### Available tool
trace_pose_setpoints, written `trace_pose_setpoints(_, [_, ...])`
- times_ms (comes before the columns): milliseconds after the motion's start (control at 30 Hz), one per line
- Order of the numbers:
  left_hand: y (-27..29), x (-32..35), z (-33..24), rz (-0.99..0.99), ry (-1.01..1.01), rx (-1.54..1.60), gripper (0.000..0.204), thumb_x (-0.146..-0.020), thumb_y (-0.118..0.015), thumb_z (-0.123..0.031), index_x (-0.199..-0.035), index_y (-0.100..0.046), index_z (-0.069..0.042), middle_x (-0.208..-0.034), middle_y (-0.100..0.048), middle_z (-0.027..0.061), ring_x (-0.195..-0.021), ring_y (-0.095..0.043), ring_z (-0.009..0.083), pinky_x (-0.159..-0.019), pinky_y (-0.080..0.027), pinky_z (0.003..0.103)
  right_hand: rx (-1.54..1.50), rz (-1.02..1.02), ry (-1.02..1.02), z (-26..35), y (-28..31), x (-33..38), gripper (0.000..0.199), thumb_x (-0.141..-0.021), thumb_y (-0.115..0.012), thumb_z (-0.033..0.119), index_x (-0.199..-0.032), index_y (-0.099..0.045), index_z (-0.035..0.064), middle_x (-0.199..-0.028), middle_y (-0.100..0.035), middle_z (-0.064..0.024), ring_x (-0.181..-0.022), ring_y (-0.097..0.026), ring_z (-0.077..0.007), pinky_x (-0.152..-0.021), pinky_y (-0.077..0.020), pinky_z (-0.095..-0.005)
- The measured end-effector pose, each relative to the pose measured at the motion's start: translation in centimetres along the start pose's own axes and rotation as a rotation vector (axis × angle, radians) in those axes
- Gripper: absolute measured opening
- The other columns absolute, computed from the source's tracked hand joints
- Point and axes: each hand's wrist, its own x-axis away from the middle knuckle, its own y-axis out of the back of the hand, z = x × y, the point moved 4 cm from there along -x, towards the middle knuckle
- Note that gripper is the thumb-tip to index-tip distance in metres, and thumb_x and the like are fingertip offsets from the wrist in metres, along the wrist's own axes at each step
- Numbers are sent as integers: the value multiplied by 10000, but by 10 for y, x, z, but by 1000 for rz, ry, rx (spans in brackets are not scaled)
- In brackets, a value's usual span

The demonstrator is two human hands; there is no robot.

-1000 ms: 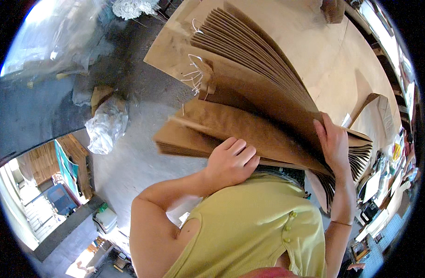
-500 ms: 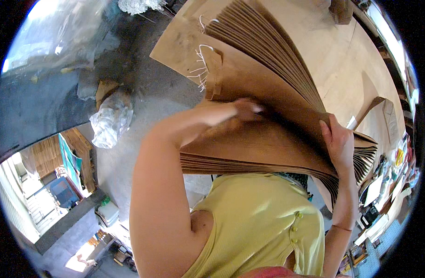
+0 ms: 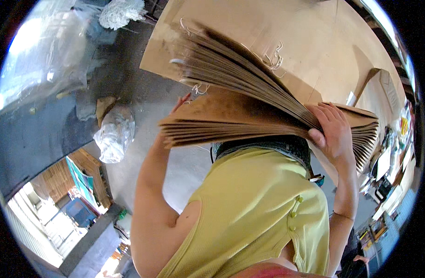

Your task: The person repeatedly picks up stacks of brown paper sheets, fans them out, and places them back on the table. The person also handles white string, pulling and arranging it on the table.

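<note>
Well, in the head view we see a thick stack of brown paper bags (image 3: 238,72) spread into two sheaves, like a half-open book, between the wearer's body and the tan tabletop (image 3: 309,37). The upper sheaf leans back over the near part of the tabletop, its many edges fanned and a little blurred at the left end. The lower sheaf (image 3: 221,131) lies flatter, just in front of the waist, its layered edges facing the wearer, and between the two we look onto a bare brown face of paper.

The right hand (image 3: 330,127) is closed around the right part of the stack, where the sheaves meet: its fingers lie over the top and its thumb presses on the near side. The left hand (image 3: 180,103) is at the far left end of the lower sheaf, which covers most of it. We see a few extended fingers past the paper, but cannot tell how firmly it grips.

White cords (image 3: 276,58) curl beyond the upper sheaf, and others dangle at its left end. On the tabletop to the right we find a folded brown paper piece (image 3: 384,83). Left of the stack, a crumpled clear plastic bag (image 3: 115,136) lies on the grey floor (image 3: 147,118).
</note>
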Motion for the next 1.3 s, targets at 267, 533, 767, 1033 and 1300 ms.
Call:
trace_pose_setpoints(267, [-37, -68, -60, 141, -318, 398, 600, -975, -410, -498, -1436, -368, -117, -1414, -447, 85, -1240, -462, 244, -1068, -378, 410, 170, -208, -160, 34, -31, 9, 617, -687, -757, 339, -1198, -517, 87, -1148, -564, -94, -1082, -537, -286, -967, -383, -455])
trace_pose_setpoints(533, [-128, -44, -103, 361, -343, 184, 614, -988, -337, -520, -1454, -331, -120, -1426, -430, 89, -1260, -448, 246, -1082, -372, 430, 208, -261, -261, 39, -28, 3, 708, -666, -775, 349, -1295, -502, 174, -1132, -564, -55, -1091, -527, -242, -989, -355, -437])
trace_pose_setpoints(767, [-117, -63, -141, 263, -627, -345, 738, -967, -254, -595, -1501, -176, -91, -1543, -226, 113, -1393, -291, 262, -1150, -269, 453, 225, -344, -216, 50, -36, -4, 560, -682, -754, 393, -1140, -551, 144, -1105, -562, -63, -1097, -512, -248, -1024, -334, -454])
trace_pose_setpoints(1033, [-343, 95, -102, 502, -1404, -1640, 1046, -680, -794, -417, -1495, -222, -96, -1530, -241, 170, -1418, -234, 292, -1160, -184, 453, 165, -138, -331, 41, -37, 12, 549, -685, -748, 406, -1103, -547, 112, -1085, -588, -80, -1104, -534, -267, -1030, -346, -433])
trace_pose_setpoints(1300, [-345, 40, -37, 325, -943, -2352, 676, -625, -821, -232, -1236, -545, -144, -843, -657, 45, -820, -652, 251, -744, -499, 391, 327, -285, -402, -32, -18, 132, 521, -706, -703, 427, -1079, -543, 100, -1060, -575, -89, -1111, -522, -279, -1014, -374, -424])
